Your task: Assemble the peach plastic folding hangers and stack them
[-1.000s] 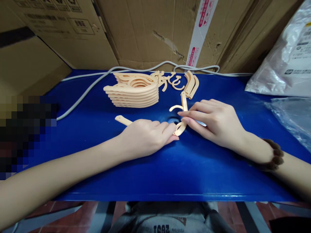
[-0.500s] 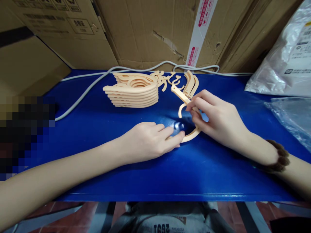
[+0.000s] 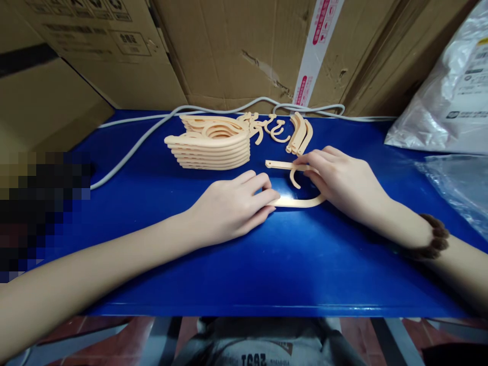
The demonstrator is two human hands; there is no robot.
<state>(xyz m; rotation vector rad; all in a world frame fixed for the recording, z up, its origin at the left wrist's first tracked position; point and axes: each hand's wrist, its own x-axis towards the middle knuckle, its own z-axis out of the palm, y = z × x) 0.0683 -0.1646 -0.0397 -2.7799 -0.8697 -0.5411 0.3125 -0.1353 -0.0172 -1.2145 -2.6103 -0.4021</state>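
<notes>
A cream plastic folding hanger is held between my two hands just above the blue tabletop. My left hand pinches the end of its lower curved arm. Closed round its right side is my right hand, whose fingers hide the joint. A straight arm and a small hook part jut leftward from the right fingertips. Behind, to the left, sits a neat stack of folded cream hangers. Loose hook pieces and curved arm pieces lie behind the held hanger.
Cardboard boxes stand along the back of the blue table. A grey cable runs in front of them. On the right lie a white plastic bag and a clear plastic sheet. A pixelated patch covers the left edge.
The held hanger has turned so its straight arm lies nearly level instead of slanting. My left hand has shifted slightly up and left; my right hand has moved a little right.
</notes>
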